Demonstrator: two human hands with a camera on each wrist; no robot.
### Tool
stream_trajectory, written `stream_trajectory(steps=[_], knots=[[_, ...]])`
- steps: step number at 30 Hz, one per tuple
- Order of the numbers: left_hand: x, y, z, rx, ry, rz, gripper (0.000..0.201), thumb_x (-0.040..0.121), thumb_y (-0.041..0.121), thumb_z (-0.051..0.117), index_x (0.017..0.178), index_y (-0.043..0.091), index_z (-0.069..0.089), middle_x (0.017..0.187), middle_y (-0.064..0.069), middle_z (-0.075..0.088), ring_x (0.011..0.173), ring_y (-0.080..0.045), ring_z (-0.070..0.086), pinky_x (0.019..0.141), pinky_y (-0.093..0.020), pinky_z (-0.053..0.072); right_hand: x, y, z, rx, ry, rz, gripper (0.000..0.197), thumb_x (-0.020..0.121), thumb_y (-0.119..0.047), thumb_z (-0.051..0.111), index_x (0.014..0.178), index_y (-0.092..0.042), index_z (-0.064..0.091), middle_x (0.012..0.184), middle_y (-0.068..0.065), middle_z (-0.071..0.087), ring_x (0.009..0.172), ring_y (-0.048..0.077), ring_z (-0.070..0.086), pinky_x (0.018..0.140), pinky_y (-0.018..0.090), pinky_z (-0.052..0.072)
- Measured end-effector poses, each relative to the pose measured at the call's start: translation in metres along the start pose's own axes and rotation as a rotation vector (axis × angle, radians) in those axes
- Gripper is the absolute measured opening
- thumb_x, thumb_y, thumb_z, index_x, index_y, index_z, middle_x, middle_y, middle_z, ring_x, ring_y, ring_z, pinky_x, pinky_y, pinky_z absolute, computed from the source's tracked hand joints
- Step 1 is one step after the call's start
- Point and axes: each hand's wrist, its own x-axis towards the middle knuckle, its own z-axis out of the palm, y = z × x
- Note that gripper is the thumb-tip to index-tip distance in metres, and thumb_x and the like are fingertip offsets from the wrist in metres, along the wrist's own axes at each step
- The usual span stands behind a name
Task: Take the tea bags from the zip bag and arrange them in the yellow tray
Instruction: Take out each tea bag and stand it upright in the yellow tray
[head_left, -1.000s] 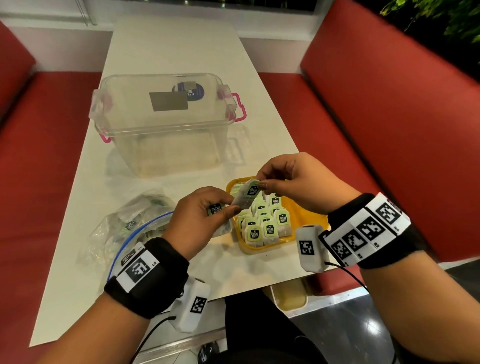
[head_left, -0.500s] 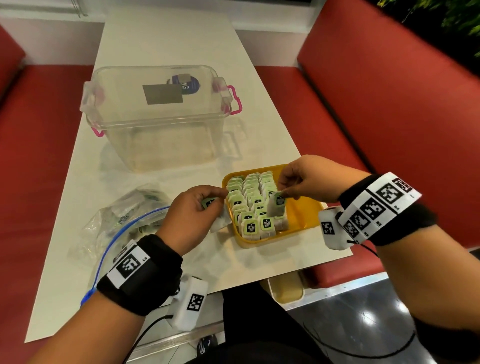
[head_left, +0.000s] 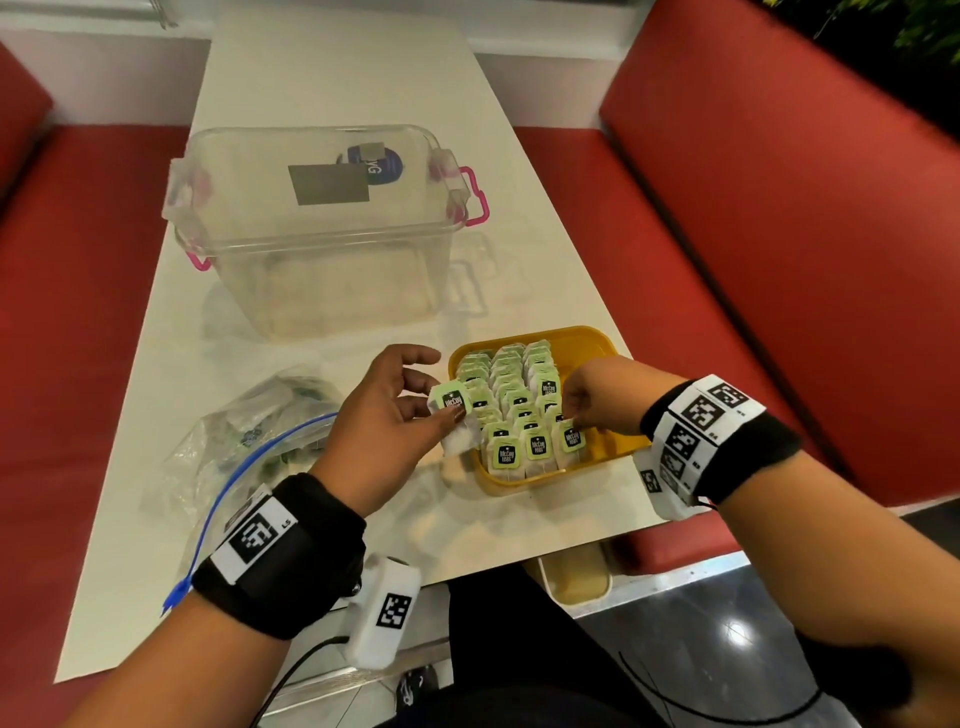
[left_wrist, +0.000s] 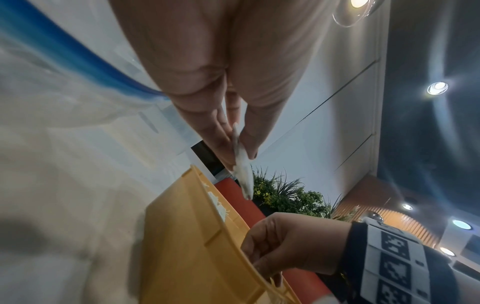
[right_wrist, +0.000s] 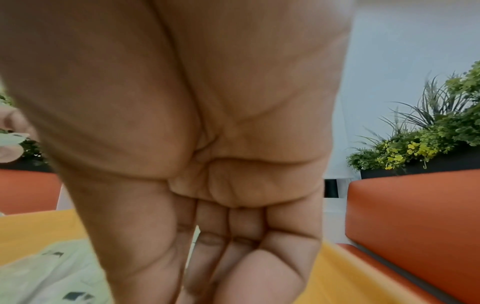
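L. thumb and fingertips (head_left: 457, 415) are seen pinching one tea bag (head_left: 453, 402), held just left of the yellow tray (head_left: 597, 343); remaining fingers of the left hand (head_left: 389, 410) are spread; R. fingers (head_left: 574, 410) are curled down onto the front-right tea bag (head_left: 570, 440) of the rows (head_left: 511, 384) in the tray, grip by the right hand (head_left: 605, 397) not resolved; zip bag (head_left: 249, 447) lies on the table (head_left: 337, 67) at left w/ bags inside; clear tub (head_left: 317, 228) is set behind.
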Motion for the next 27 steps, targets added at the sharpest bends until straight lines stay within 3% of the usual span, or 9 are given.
stream_trajectory(steps=[4, 9, 14, 17, 19, 22, 27], knots=[[0.001, 0.002, 0.000, -0.016, -0.012, -0.025, 0.048, 0.078, 0.010, 0.078, 0.111, 0.034, 0.052, 0.089, 0.000, 0.061, 0.070, -0.016, 0.064, 0.073, -0.039, 0.053, -0.009, -0.001, -0.011, 0.021, 0.104, -0.002, 0.019, 0.089, -0.020, 0.064, 0.108, -0.016, 0.066, 0.100, -0.001, 0.064, 0.077, 0.013, 0.052, 0.069, 0.023, 0.038], [0.002, 0.009, 0.011, -0.035, -0.027, -0.009, 0.050, 0.075, 0.007, 0.080, 0.110, 0.031, 0.052, 0.083, 0.000, 0.069, 0.070, -0.014, 0.065, 0.070, -0.031, 0.053, -0.036, -0.031, -0.037, 0.386, 0.254, -0.251, 0.012, 0.088, -0.027, 0.066, 0.097, -0.020, 0.069, 0.077, -0.011, 0.068, 0.063, 0.007, 0.066, 0.059, 0.022, 0.050], [0.002, 0.018, 0.020, -0.092, -0.066, 0.033, 0.054, 0.075, 0.000, 0.078, 0.116, 0.026, 0.055, 0.083, -0.003, 0.070, 0.075, -0.016, 0.068, 0.070, -0.031, 0.055, -0.047, -0.053, -0.043, 0.399, 0.284, -0.344, 0.007, 0.085, -0.023, 0.068, 0.091, -0.022, 0.070, 0.077, -0.007, 0.069, 0.068, 0.005, 0.064, 0.067, 0.026, 0.052], [0.002, 0.015, 0.019, -0.094, -0.101, 0.006, 0.060, 0.072, -0.001, 0.079, 0.119, 0.027, 0.054, 0.090, -0.002, 0.069, 0.084, -0.018, 0.069, 0.074, -0.031, 0.058, -0.051, -0.052, -0.045, 0.357, 0.334, -0.352, 0.006, 0.087, -0.019, 0.066, 0.091, -0.019, 0.070, 0.070, -0.012, 0.063, 0.066, 0.000, 0.058, 0.059, 0.010, 0.041], [0.001, 0.010, 0.016, -0.007, -0.103, 0.003, 0.050, 0.073, 0.002, 0.080, 0.112, 0.025, 0.058, 0.089, 0.001, 0.068, 0.083, -0.014, 0.068, 0.074, -0.028, 0.056, -0.055, -0.051, -0.046, 0.332, 0.375, -0.361, 0.006, 0.088, -0.019, 0.065, 0.091, -0.020, 0.070, 0.069, -0.017, 0.059, 0.065, -0.003, 0.055, 0.058, 0.005, 0.037], [0.000, 0.005, 0.016, 0.122, -0.078, 0.042, 0.019, 0.079, 0.008, 0.076, 0.089, 0.022, 0.069, 0.076, 0.006, 0.070, 0.070, -0.007, 0.064, 0.069, -0.023, 0.049, -0.058, -0.051, -0.046, 0.347, 0.422, -0.370, 0.008, 0.088, -0.020, 0.064, 0.093, -0.022, 0.069, 0.078, -0.013, 0.064, 0.070, 0.004, 0.059, 0.060, 0.007, 0.039], [0.002, 0.005, 0.022, 0.135, -0.057, 0.070, 0.020, 0.080, 0.009, 0.076, 0.081, 0.028, 0.070, 0.073, 0.013, 0.070, 0.067, -0.004, 0.062, 0.065, -0.018, 0.048, -0.055, -0.052, -0.043, 0.358, 0.383, -0.364, 0.015, 0.085, -0.022, 0.067, 0.100, -0.020, 0.070, 0.087, -0.008, 0.070, 0.074, 0.008, 0.062, 0.063, 0.016, 0.044]])
